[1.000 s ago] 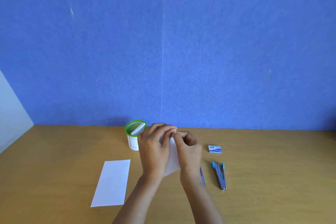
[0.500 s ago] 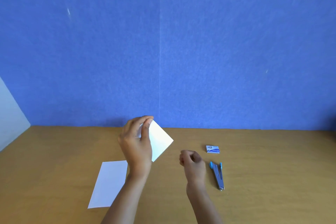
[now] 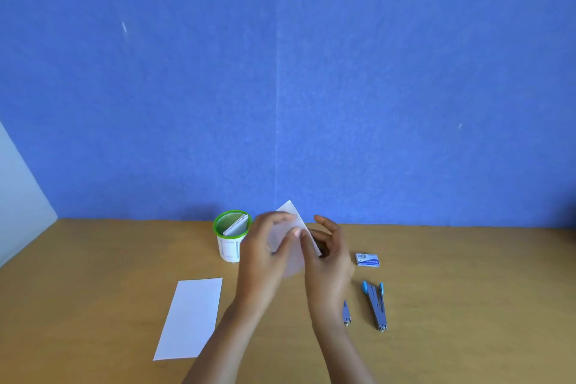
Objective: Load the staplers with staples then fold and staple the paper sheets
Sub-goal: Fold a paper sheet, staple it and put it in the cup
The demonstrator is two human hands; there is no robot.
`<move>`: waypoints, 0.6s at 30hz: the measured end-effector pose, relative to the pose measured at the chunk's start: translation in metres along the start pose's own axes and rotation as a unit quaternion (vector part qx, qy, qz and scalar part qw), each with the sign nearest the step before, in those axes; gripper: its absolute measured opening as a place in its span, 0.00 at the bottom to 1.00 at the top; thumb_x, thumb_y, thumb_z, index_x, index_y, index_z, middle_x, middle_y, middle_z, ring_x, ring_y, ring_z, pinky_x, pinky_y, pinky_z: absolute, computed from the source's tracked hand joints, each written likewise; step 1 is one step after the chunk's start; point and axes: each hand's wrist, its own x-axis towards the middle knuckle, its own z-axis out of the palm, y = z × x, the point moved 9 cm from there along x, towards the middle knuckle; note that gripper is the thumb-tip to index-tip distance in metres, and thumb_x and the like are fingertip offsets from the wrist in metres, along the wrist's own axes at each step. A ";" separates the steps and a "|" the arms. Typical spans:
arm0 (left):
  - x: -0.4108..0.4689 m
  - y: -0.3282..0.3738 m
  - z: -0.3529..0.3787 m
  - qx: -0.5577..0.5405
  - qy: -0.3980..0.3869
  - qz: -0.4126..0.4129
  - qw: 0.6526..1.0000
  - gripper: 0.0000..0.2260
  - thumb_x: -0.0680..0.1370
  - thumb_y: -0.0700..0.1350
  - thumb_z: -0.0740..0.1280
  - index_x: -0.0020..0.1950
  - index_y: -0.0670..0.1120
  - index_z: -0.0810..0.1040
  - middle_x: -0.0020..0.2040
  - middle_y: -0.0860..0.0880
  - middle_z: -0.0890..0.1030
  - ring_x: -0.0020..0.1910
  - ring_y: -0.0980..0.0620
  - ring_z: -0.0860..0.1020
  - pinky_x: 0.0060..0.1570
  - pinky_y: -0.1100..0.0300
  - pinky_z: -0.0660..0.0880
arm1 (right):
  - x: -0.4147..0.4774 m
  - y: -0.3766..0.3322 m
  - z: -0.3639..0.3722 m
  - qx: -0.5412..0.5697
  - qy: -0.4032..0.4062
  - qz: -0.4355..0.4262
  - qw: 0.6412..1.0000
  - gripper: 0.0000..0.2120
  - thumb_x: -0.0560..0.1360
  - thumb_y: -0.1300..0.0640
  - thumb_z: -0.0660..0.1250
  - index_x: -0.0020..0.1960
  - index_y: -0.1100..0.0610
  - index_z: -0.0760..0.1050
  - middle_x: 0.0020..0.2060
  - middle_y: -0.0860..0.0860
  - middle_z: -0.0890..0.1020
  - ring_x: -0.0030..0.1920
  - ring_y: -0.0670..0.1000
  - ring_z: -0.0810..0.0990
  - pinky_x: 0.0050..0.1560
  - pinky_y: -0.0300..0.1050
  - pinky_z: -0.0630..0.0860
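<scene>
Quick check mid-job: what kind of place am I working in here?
Probably a desk workstation or recording booth: a wooden table set against a blue felt-like partition, with a stapler, a staple box and a sheet laid out.

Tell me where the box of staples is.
In the head view, the box of staples lies on the table right of centre, just right of the right hand and beyond the open stapler.
</scene>
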 end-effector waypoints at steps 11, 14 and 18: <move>-0.004 -0.013 0.010 -0.137 -0.072 -0.100 0.983 0.11 0.80 0.41 0.60 0.59 0.50 0.77 0.52 0.60 0.80 0.47 0.67 0.76 0.46 0.76 0.68 | 0.002 -0.015 0.006 -0.089 -0.037 -0.096 0.991 0.10 0.78 0.53 0.60 0.57 0.47 0.76 0.53 0.38 0.78 0.56 0.39 0.75 0.54 0.30 0.70; 0.001 -0.014 0.005 -0.145 -0.055 -0.101 0.983 0.08 0.80 0.39 0.60 0.55 0.47 0.77 0.41 0.60 0.79 0.38 0.66 0.74 0.40 0.75 0.67 | 0.014 -0.019 0.001 -0.136 -0.029 -0.133 0.981 0.10 0.76 0.49 0.63 0.56 0.44 0.76 0.60 0.41 0.72 0.61 0.37 0.66 0.57 0.27 0.62; 0.002 -0.015 0.008 -0.153 -0.046 -0.107 0.981 0.06 0.79 0.39 0.62 0.50 0.46 0.77 0.40 0.61 0.80 0.41 0.64 0.76 0.42 0.74 0.69 | 0.022 -0.022 0.006 -0.174 -0.047 -0.152 0.972 0.05 0.72 0.46 0.66 0.46 0.43 0.78 0.58 0.39 0.73 0.60 0.38 0.68 0.59 0.41 0.67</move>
